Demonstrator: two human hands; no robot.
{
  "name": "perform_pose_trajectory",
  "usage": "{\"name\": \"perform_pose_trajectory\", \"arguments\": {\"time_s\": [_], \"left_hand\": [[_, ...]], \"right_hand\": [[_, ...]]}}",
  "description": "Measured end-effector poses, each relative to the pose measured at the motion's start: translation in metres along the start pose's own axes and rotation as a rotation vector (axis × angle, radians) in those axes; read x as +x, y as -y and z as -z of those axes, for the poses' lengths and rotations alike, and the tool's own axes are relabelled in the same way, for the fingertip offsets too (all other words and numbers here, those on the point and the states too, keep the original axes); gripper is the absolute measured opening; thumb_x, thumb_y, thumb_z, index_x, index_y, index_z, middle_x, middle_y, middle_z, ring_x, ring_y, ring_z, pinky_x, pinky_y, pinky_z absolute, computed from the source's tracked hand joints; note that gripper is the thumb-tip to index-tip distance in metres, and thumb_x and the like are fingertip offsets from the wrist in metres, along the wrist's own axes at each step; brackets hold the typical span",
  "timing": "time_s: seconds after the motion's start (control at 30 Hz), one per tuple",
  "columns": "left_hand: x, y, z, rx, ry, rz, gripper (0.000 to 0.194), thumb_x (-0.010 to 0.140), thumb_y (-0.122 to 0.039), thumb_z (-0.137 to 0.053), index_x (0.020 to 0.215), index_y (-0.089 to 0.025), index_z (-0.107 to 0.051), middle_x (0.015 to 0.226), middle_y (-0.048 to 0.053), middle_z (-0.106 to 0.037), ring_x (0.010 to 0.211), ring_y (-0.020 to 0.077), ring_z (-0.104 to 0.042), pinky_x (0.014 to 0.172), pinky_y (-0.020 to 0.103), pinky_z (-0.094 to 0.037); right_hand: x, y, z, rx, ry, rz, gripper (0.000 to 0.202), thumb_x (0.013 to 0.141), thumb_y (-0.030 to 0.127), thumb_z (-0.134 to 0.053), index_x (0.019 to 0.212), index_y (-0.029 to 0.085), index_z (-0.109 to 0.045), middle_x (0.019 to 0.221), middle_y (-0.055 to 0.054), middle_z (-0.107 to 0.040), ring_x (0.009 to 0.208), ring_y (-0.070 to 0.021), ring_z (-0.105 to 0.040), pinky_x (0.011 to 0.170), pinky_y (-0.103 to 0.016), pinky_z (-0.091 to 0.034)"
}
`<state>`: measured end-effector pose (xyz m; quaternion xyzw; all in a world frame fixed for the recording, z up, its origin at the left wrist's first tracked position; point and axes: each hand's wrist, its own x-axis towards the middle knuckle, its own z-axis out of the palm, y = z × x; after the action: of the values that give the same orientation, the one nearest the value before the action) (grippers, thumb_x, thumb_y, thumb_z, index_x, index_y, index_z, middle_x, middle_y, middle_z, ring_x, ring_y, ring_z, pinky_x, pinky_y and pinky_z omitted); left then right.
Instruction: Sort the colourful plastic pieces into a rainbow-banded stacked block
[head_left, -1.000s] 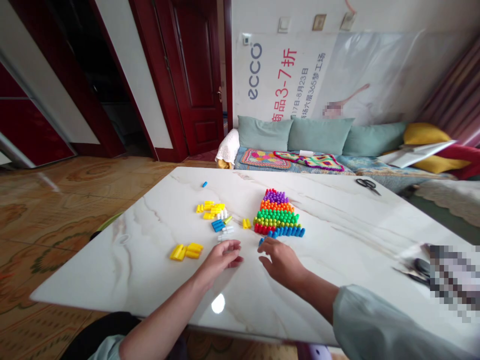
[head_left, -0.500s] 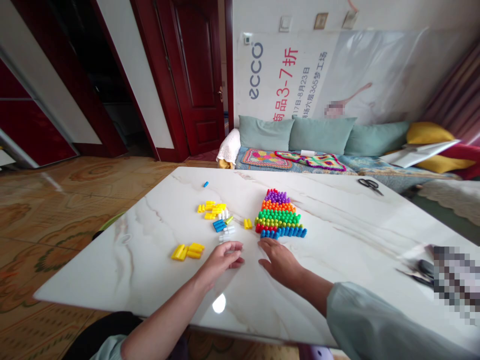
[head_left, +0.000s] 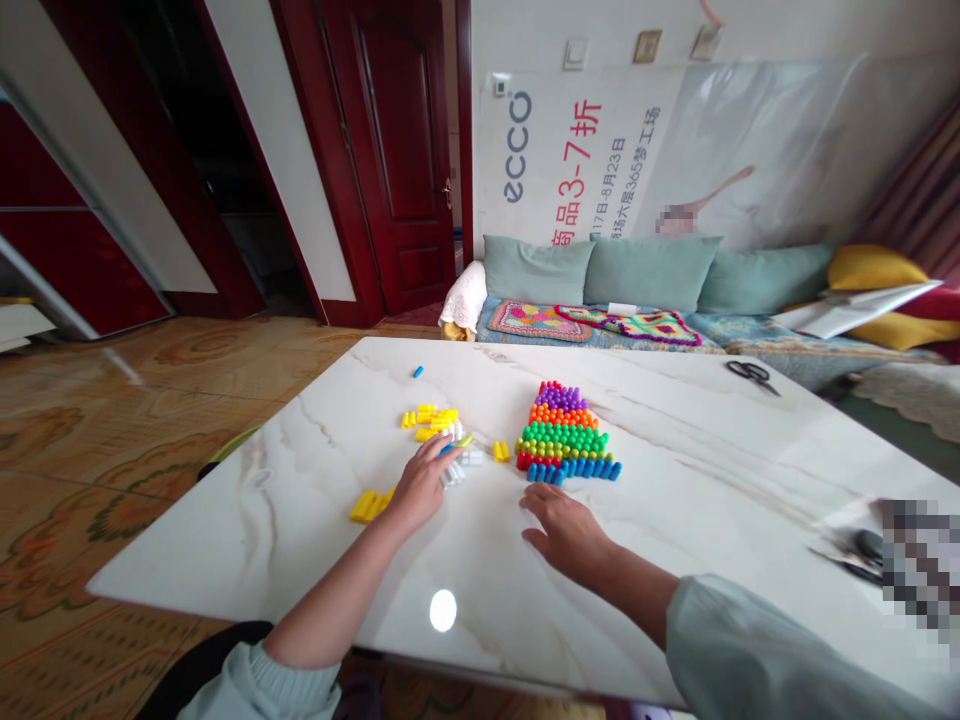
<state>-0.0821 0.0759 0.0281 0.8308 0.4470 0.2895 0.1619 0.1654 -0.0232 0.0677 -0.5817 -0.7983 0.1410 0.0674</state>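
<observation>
My left hand (head_left: 421, 478) reaches over the loose pieces left of the middle, its fingers stretched out over small blue plastic pegs (head_left: 445, 449) and mostly hiding them. White pegs (head_left: 454, 473) and a lime-green peg (head_left: 465, 441) lie beside its fingertips. With fingers apart and nothing held, my right hand (head_left: 566, 522) rests just in front of the near row of blue pegs (head_left: 546, 475). That row edges a block of rounded-top pegs (head_left: 562, 438), banded in red, purple, orange, green, lime and blue. A small yellow group (head_left: 501, 451) sits just left of the block.
More yellow pegs lie behind my left hand (head_left: 429, 418) and beside my left wrist (head_left: 369, 506). One blue peg (head_left: 418, 371) is near the far edge of the marble-patterned table (head_left: 300, 540). Black-handled scissors (head_left: 752, 376) lie far right; another dark-handled tool (head_left: 855, 560) is nearer.
My left hand has moved away from me and slightly left, from the bare tabletop onto the blue pegs. My right hand stays by the block. The view has shifted slightly.
</observation>
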Motion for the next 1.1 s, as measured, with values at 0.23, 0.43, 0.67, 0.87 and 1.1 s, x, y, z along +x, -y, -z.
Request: {"name": "perform_pose_trajectory", "arguments": {"time_s": [0.23,0.43,0.67,0.87,1.1], "left_hand": [[0.000,0.009,-0.001,0.138,0.058,0.035,0.051,0.080,-0.001,-0.046,0.123,-0.025,-0.062,0.134,0.007,-0.050,0.124,0.0233,-0.045,0.110,0.037,-0.034],[-0.001,0.001,0.007,0.149,-0.056,0.205,0.026,0.079,-0.007,-0.054,0.093,-0.022,-0.070,0.101,0.008,-0.058,0.105,0.0250,-0.053,0.099,0.038,-0.041],[0.004,-0.020,0.014,-0.446,-0.189,0.330,0.021,0.081,-0.021,-0.058,0.102,-0.020,-0.061,0.108,0.005,-0.063,0.100,0.0195,-0.060,0.090,0.031,-0.048],[-0.017,-0.076,0.001,-1.444,0.253,0.432,0.032,0.082,-0.033,-0.070,0.106,-0.015,-0.060,0.105,0.007,-0.066,0.098,0.0185,-0.064,0.094,0.034,-0.048],[-0.035,-0.093,-0.019,-1.524,0.325,0.447,0.028,0.082,-0.031,-0.072,0.104,-0.016,-0.063,0.106,0.007,-0.066,0.099,0.0182,-0.064,0.096,0.035,-0.047]], "right_hand": [[-0.002,0.001,0.000,-0.032,0.016,0.004,0.028,0.079,0.019,-0.058,0.106,0.017,-0.065,0.126,-0.012,-0.058,0.118,-0.0251,-0.052,0.093,-0.034,-0.047],[-0.002,0.001,0.002,-0.034,0.021,-0.001,0.027,0.079,0.018,-0.059,0.105,0.017,-0.065,0.124,-0.012,-0.059,0.117,-0.0260,-0.053,0.093,-0.035,-0.048],[-0.001,0.004,0.002,0.199,-0.089,0.006,0.031,0.082,0.016,-0.058,0.113,0.016,-0.061,0.116,-0.011,-0.063,0.100,-0.0219,-0.063,0.086,-0.034,-0.049],[0.003,0.016,0.005,0.654,-0.259,0.037,0.033,0.080,0.017,-0.063,0.112,0.018,-0.058,0.100,-0.005,-0.064,0.071,-0.0116,-0.062,0.063,-0.024,-0.049],[-0.004,0.012,0.012,0.547,-0.356,0.089,0.008,0.075,0.015,-0.069,0.082,0.019,-0.067,0.080,-0.001,-0.059,0.067,-0.0120,-0.055,0.063,-0.024,-0.044]]}}
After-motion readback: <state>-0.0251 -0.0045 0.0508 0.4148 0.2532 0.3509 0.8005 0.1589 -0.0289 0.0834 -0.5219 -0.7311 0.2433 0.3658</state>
